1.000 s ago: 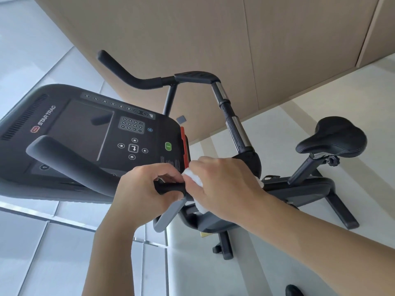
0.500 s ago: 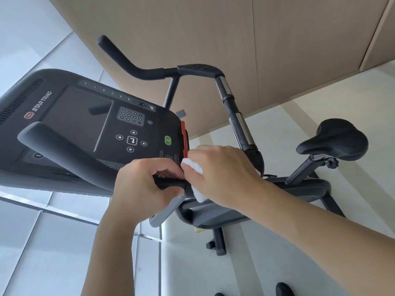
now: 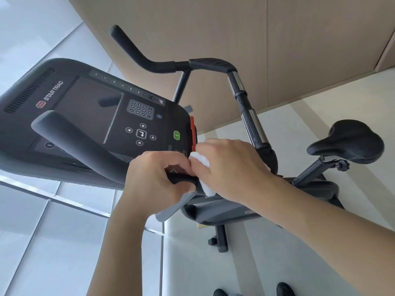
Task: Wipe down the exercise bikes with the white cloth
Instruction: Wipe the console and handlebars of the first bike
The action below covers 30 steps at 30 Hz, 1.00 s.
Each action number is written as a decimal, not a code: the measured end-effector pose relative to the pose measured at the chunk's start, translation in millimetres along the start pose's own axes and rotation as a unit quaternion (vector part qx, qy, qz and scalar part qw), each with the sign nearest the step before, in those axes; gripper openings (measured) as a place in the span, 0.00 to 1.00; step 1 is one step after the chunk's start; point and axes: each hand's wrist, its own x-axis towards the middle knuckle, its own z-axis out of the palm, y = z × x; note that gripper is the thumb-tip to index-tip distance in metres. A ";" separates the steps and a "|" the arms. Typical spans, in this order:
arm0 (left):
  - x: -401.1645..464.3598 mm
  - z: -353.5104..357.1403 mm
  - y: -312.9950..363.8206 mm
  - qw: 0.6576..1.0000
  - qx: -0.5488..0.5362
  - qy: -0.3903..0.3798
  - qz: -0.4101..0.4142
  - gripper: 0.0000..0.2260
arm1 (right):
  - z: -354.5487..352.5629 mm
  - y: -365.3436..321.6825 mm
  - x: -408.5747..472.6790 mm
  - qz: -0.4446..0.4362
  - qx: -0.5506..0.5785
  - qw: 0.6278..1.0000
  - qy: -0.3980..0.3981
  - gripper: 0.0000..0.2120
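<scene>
The right hand (image 3: 230, 167) squeezed the cloth (image 3: 202, 165) on the bar (image 3: 85, 146); the bar ran toward ten o'clock, past the left hand (image 3: 156, 178) gripping it.

Both hands crowd one short stretch of the near handlebar (image 3: 85, 144): the left hand (image 3: 158, 180) curls round it, its fingertips touching the white cloth (image 3: 202, 165) under the right hand (image 3: 233, 169). Just beyond the fingers the console (image 3: 89, 116) and its red tab (image 3: 192, 133) block the way. Right of the right knuckles rises the chrome-banded upright (image 3: 252, 124). The seat (image 3: 348, 142) stands well apart, open floor (image 3: 320, 112) between
</scene>
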 end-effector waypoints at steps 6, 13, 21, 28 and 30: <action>-2.2 0.2 0.5 1.000 -0.002 -0.002 0.012 0.08 | -6.3 -1.1 -47.1 -0.008 -0.004 0.999 0.047 0.14; 0.6 2.1 -3.0 1.000 -0.015 -0.012 0.007 0.09 | -4.6 5.5 -60.5 -0.006 0.018 0.995 0.100 0.11; -8.0 -2.2 4.6 0.997 -0.066 -0.043 0.018 0.08 | -6.0 7.6 -19.2 0.005 0.037 0.999 0.033 0.16; -8.4 18.4 8.0 0.995 0.078 0.020 0.057 0.27 | -11.1 21.9 -93.7 -0.011 0.025 0.995 0.094 0.18; -8.0 19.6 6.1 0.994 0.083 0.024 0.060 0.26 | -11.5 21.4 -86.7 -0.005 0.025 0.995 0.093 0.17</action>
